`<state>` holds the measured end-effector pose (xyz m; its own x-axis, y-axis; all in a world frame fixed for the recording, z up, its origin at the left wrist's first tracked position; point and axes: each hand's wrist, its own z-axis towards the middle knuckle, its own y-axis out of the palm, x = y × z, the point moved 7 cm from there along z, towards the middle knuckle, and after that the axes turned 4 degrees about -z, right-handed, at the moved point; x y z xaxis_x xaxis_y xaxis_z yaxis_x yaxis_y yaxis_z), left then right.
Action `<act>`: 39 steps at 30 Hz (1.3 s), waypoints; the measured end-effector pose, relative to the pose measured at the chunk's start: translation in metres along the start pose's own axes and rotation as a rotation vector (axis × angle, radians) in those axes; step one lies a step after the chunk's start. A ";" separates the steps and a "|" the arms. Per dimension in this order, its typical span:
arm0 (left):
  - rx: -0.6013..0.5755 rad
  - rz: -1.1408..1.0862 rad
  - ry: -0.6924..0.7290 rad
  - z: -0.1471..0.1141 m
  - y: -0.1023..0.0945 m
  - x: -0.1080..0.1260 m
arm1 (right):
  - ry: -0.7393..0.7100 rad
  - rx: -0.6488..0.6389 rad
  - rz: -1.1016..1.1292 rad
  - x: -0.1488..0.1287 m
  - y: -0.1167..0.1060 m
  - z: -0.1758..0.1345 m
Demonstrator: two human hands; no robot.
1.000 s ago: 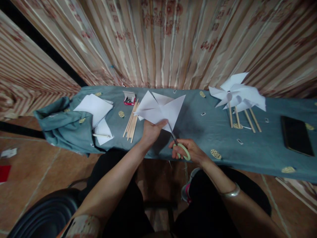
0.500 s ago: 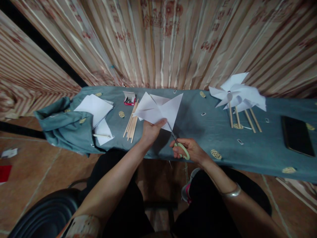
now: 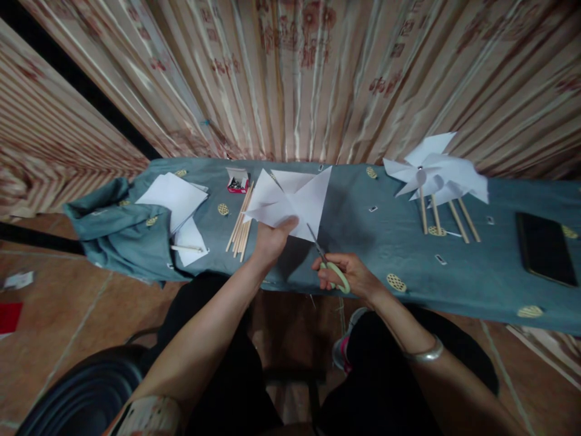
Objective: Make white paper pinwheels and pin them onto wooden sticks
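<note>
My left hand [image 3: 273, 237] pinches the lower edge of a white paper sheet [image 3: 306, 200], its thumb on top and its fingers hidden beneath. Slits run from the sheet's corners toward its middle. My right hand [image 3: 345, 272] grips the green handles of a pair of scissors [image 3: 338, 278]. Their blades point up and left, at the sheet's lower right part near the corner. Left of the sheet lie several wooden sticks [image 3: 239, 233] in a bundle, with a small red and white box [image 3: 238, 181] of metal pins behind them.
Finished paper pinwheels [image 3: 431, 169] on sticks lie to the right, near a black phone [image 3: 544, 248]. A stack of white paper [image 3: 170, 197] and a white pen [image 3: 187, 248] sit at the left by bunched cloth [image 3: 122, 236]. A curtain [image 3: 290, 79] hangs behind the table.
My left hand and the paper have shifted slightly left, and the hand's thumb has moved away from the blades. The scissors have barely moved.
</note>
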<state>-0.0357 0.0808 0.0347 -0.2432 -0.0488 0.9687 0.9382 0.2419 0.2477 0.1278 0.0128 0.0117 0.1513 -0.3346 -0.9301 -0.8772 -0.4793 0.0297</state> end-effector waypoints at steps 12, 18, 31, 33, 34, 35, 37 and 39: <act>-0.057 0.026 -0.005 -0.005 0.004 0.001 | -0.025 -0.001 -0.025 0.004 -0.002 0.001; -0.059 0.009 -0.008 -0.005 0.004 0.001 | 0.028 0.029 0.028 0.010 -0.002 0.002; -0.063 0.002 -0.044 -0.009 0.007 0.001 | 0.026 0.052 0.048 0.008 -0.003 0.003; -0.078 0.008 -0.051 -0.011 0.009 0.002 | 0.029 0.058 0.052 0.008 -0.003 0.003; -0.082 0.007 -0.050 -0.012 0.010 0.002 | 0.029 0.060 0.052 0.008 -0.003 0.003; -0.083 0.005 -0.050 -0.012 0.010 0.002 | 0.029 0.060 0.051 0.008 -0.004 0.004; -0.081 0.008 -0.055 -0.012 0.010 0.000 | 0.027 0.061 0.047 0.009 -0.004 0.004; -0.070 0.009 -0.062 -0.011 0.009 -0.001 | 0.023 0.066 0.042 0.010 -0.005 0.005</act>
<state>-0.0240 0.0725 0.0361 -0.2475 0.0136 0.9688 0.9547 0.1739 0.2414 0.1312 0.0156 0.0001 0.1234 -0.3721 -0.9199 -0.9109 -0.4104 0.0438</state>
